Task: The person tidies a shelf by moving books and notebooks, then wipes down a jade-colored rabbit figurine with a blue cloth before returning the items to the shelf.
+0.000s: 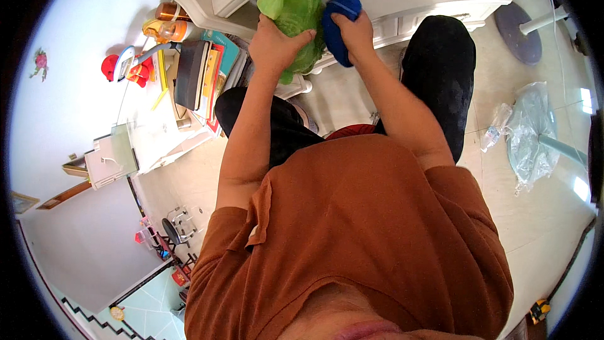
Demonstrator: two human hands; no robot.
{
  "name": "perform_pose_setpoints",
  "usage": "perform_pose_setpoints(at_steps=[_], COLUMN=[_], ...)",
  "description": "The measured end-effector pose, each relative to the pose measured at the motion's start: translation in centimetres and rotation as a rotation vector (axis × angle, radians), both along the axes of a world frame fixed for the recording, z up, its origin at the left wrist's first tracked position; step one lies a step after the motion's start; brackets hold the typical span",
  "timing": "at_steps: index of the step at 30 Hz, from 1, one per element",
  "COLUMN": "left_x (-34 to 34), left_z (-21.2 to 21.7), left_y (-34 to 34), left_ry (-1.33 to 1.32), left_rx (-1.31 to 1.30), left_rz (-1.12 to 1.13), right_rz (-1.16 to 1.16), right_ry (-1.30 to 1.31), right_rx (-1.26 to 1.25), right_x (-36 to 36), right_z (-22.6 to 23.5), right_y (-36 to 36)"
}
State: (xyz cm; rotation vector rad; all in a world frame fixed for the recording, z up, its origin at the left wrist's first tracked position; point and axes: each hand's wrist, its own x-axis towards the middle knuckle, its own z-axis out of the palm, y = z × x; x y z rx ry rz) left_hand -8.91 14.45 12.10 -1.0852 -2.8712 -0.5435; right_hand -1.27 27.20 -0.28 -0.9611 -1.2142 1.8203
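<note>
My left hand (275, 45) grips a green, glossy, translucent carved ornament (299, 9), with rounded lumps at the top and leaf-like folds lower down. The thumb presses across its front, and the other fingers are partly hidden. Close to the ornament's right side, my right hand (357, 36) is closed on a blue oval pad (335, 36) with a pale line near its upper end. The pad stands on edge against or just beside the ornament; I cannot tell whether they touch.
A white cabinet (415, 1) with drawers stands right in front. To the left, upright books (198, 79), bottles (173, 30) and a lamp (126, 63) crowd a white desk. On the floor at right lie a clear plastic bag (531, 132) over a round stand and a plastic bottle (497, 127).
</note>
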Motion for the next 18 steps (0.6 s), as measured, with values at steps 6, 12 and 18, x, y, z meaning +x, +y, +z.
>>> perform_pose_setpoints(at_steps=[6, 12, 18], left_x=[0.5, 0.5, 0.4], left_z=[0.4, 0.2, 0.3], left_y=[-0.4, -0.1, -0.3], left_ry=[-0.060, 0.005, -0.006], left_rx=[0.032, 0.001, -0.013], left_rz=[0.005, 0.005, 0.007], right_rz=[-0.021, -0.021, -0.085], right_ry=[-0.035, -0.262, -0.229], right_rx=[0.602, 0.477, 0.303], right_x=[0.6, -0.9, 0.6], right_z=[9.2, 2.9, 1.7], right_y=[-0.8, 1.1, 0.9])
